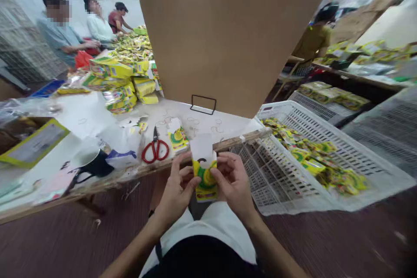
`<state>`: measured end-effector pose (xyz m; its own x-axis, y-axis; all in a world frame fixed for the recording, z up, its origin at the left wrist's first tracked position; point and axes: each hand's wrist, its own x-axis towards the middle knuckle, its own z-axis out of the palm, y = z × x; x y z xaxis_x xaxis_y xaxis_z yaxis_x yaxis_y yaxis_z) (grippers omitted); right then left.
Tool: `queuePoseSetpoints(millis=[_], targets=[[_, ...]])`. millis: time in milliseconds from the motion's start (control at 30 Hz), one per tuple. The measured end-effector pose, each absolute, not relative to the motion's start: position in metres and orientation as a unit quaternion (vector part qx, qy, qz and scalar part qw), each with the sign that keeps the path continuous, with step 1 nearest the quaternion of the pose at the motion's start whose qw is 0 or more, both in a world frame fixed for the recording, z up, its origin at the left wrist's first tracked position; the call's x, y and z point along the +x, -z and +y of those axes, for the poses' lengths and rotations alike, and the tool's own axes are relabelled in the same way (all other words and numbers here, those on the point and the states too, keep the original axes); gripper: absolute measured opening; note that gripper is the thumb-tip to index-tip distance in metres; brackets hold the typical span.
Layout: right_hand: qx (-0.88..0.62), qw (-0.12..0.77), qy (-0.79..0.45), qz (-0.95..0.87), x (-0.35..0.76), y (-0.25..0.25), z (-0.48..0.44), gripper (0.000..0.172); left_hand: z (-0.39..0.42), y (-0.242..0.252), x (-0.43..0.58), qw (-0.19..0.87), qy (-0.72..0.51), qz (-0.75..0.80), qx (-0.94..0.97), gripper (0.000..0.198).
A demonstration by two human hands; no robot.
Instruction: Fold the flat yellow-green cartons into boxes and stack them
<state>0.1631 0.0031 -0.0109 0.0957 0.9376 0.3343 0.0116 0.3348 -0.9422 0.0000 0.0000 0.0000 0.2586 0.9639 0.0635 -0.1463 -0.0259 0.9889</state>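
Observation:
Between my hands, over my lap at the table's edge, is a small yellow and green carton [206, 179] with its white top flap standing up. My left hand [178, 184] grips its left side, thumb on the front. On the other side my right hand [233, 178] pinches it, thumb also on the front face. What lies inside the carton cannot be seen. Just beyond, a similar carton [177, 135] rests on the white tabletop [198, 118]. Red-handled scissors [155, 147] lie left of it, with several loose rubber bands around.
A large brown cardboard sheet [228, 30] stands ahead. To the right, a white plastic basket [312, 200] holds many yellow packets [312, 156]. A dark mug [97, 164] sits at left, before stacked yellow boxes [114, 71]. Co-workers [60, 30] stand further back.

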Motion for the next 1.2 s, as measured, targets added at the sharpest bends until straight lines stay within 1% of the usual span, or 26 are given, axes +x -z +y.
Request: queuePoseSetpoints(millis=[100, 167, 200, 233, 267, 333, 367, 400, 433, 500, 533, 633, 700, 767, 833, 933, 1000, 1133, 1167, 1200], targets=[[-0.427, 0.522, -0.387, -0.629, 0.176, 0.004, 0.004, 0.027, 0.003, -0.006, -0.008, 0.611, -0.43, 0.371, 0.552, 0.044], [-0.421, 0.481, -0.397, -0.659, 0.181, 0.0, 0.005, 0.019, 0.004, -0.008, -0.011, 0.642, -0.407, 0.357, 0.543, 0.037], [-0.417, 0.469, -0.402, -0.667, 0.183, -0.002, 0.005, 0.016, 0.005, -0.009, -0.011, 0.661, -0.399, 0.347, 0.532, 0.037], [-0.414, 0.465, -0.402, -0.671, 0.183, -0.003, 0.006, 0.016, 0.005, -0.009, -0.01, 0.677, -0.393, 0.339, 0.522, 0.041], [-0.413, 0.47, -0.398, -0.671, 0.183, -0.003, 0.007, 0.017, 0.005, -0.009, -0.01, 0.689, -0.389, 0.334, 0.514, 0.049], [-0.416, 0.5, -0.392, -0.65, 0.182, -0.003, 0.008, 0.012, 0.005, -0.009, -0.008, 0.7, -0.386, 0.328, 0.503, 0.07], [-0.417, 0.518, -0.396, -0.633, 0.181, -0.003, 0.009, 0.012, 0.006, -0.009, -0.007, 0.701, -0.381, 0.328, 0.505, 0.075], [-0.417, 0.532, -0.4, -0.618, 0.181, -0.002, 0.009, 0.018, 0.007, -0.009, -0.007, 0.699, -0.376, 0.331, 0.51, 0.074], [-0.416, 0.541, -0.398, -0.613, 0.181, -0.002, 0.01, 0.023, 0.008, -0.008, -0.007, 0.693, -0.373, 0.336, 0.517, 0.067], [-0.41, 0.541, -0.371, -0.633, 0.184, -0.002, 0.011, 0.021, 0.009, -0.006, -0.006, 0.67, -0.378, 0.358, 0.529, 0.051], [-0.41, 0.529, -0.358, -0.651, 0.186, -0.003, 0.012, 0.021, 0.009, -0.004, -0.006, 0.655, -0.386, 0.372, 0.532, 0.047], [-0.446, 0.462, -0.378, -0.667, 0.188, -0.005, 0.012, 0.025, 0.008, -0.001, -0.004, 0.623, -0.405, 0.399, 0.537, 0.046], [-0.484, 0.415, -0.401, -0.657, 0.186, -0.006, 0.011, 0.033, 0.006, -0.001, -0.003, 0.629, -0.401, 0.394, 0.537, 0.048], [-0.509, 0.402, -0.395, -0.651, 0.183, -0.006, 0.01, 0.033, 0.004, -0.003, -0.002, 0.651, -0.393, 0.377, 0.529, 0.049], [-0.52, 0.404, -0.379, -0.65, 0.18, -0.007, 0.009, 0.028, 0.004, -0.006, -0.003, 0.669, -0.394, 0.363, 0.515, 0.049], [-0.514, 0.399, -0.388, -0.653, 0.177, -0.006, 0.007, 0.031, 0.005, -0.011, -0.004, 0.677, -0.403, 0.366, 0.495, 0.051], [-0.508, 0.411, -0.395, -0.646, 0.176, -0.003, 0.006, 0.031, 0.004, -0.011, -0.003, 0.676, -0.408, 0.371, 0.488, 0.051], [-0.481, 0.458, -0.439, -0.605, 0.178, 0.004, 0.009, 0.031, 0.006, -0.006, 0.005, 0.654, -0.41, 0.367, 0.519, 0.048], [-0.475, 0.478, -0.453, -0.583, 0.182, 0.004, 0.011, 0.031, 0.011, -0.003, 0.006, 0.637, -0.41, 0.366, 0.54, 0.049], [-0.477, 0.519, -0.451, -0.547, 0.187, 0.005, 0.015, 0.029, 0.019, 0.001, 0.007, 0.609, -0.411, 0.372, 0.568, 0.05]])
